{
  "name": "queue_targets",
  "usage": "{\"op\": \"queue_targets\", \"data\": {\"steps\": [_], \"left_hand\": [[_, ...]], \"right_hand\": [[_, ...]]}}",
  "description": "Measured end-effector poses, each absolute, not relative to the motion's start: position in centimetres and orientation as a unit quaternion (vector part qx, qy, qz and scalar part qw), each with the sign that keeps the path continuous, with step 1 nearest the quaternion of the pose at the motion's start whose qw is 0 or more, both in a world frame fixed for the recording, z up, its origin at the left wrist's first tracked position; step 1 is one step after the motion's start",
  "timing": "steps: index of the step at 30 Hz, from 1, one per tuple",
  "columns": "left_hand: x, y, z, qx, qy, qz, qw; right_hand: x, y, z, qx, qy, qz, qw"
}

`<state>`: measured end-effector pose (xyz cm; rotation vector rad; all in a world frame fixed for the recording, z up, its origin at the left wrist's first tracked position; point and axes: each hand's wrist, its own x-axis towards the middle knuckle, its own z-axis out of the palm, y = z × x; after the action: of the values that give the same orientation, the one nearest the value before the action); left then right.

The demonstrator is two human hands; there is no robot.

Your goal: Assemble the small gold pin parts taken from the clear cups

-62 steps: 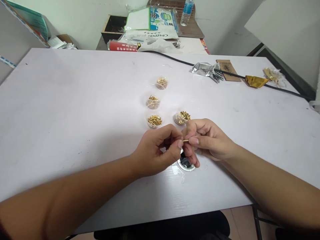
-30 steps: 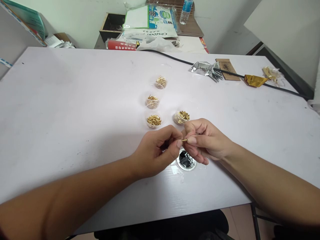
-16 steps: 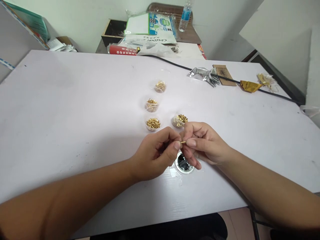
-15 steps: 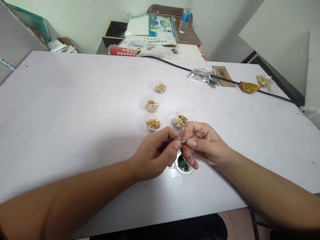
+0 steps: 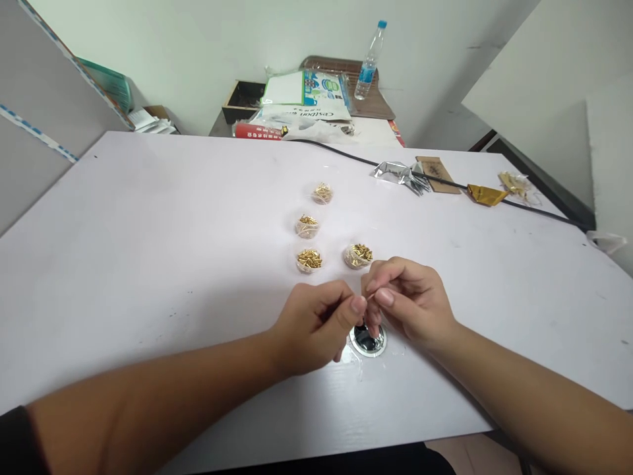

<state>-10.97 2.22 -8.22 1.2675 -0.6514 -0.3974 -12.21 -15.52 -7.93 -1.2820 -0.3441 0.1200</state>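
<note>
My left hand [image 5: 321, 323] and my right hand [image 5: 408, 300] meet at their fingertips over the white table [image 5: 148, 218]. Each is closed in a pinch. Something thin and small shows between the fingertips, too small to make out. Below them lies a round dark disc [image 5: 368, 341] with a silvery rim, partly hidden by my fingers. Just behind my right hand stands a small clear cup [image 5: 358, 256] of gold-coloured pins. Three more such cups stand in a rough column to its left: a near one [image 5: 309, 260], a middle one [image 5: 307, 226] and a far one [image 5: 322, 192].
A black cable [image 5: 341, 153] crosses the table's back right, beside silver foil [image 5: 395, 173], a brown card [image 5: 438, 175], gold foil [image 5: 487, 194] and a plastic bag [image 5: 517, 185]. Behind the table are packages [image 5: 316, 92], a dark box [image 5: 243, 100] and a water bottle [image 5: 368, 66].
The view has tilted up, so the table and cups sit lower. The short gold pin seen between my fingertips is no longer clearly visible. My hands stay together, and my right fingers are more curled.
</note>
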Motion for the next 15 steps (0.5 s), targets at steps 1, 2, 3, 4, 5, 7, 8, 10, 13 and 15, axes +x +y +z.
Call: {"op": "queue_targets", "data": {"steps": [1, 2, 3, 4, 5, 7, 8, 10, 13, 15], "left_hand": [[-11.0, 2.3, -7.7, 0.599, -0.316, -0.124, 0.726], [-10.7, 2.5, -7.0, 0.622, -0.334, -0.068, 0.705], [-10.3, 2.7, -6.2, 0.651, -0.344, -0.016, 0.676], [-9.7, 3.1, -5.3, 0.685, -0.358, 0.033, 0.634], [-8.8, 3.5, -4.3, 0.732, -0.382, 0.074, 0.56], [-6.9, 4.3, -2.5, 0.824, -0.384, 0.149, 0.389], [-5.9, 4.7, -1.6, 0.859, -0.379, 0.133, 0.316], [-4.3, 5.1, -0.2, 0.907, -0.378, 0.046, 0.182], [-3.2, 4.6, 1.0, 0.925, -0.375, -0.058, 0.011], [-3.1, 3.6, 1.5, 0.919, -0.374, -0.103, -0.063]], "right_hand": [[-12.2, -15.5, -7.9, -0.573, -0.158, 0.069, 0.801], [-12.2, -15.4, -7.8, -0.558, -0.159, 0.079, 0.81], [-12.2, -15.3, -7.7, -0.553, -0.162, 0.087, 0.813], [-12.3, -15.2, -7.6, -0.557, -0.162, 0.092, 0.809], [-12.3, -15.1, -7.5, -0.567, -0.159, 0.096, 0.802], [-12.5, -14.8, -7.4, -0.597, -0.146, 0.108, 0.781], [-12.6, -14.7, -7.5, -0.613, -0.138, 0.115, 0.77], [-12.6, -14.5, -7.8, -0.644, -0.124, 0.124, 0.745], [-12.4, -14.4, -8.5, -0.684, -0.11, 0.105, 0.713], [-12.1, -14.3, -9.0, -0.696, -0.104, 0.088, 0.705]]}}
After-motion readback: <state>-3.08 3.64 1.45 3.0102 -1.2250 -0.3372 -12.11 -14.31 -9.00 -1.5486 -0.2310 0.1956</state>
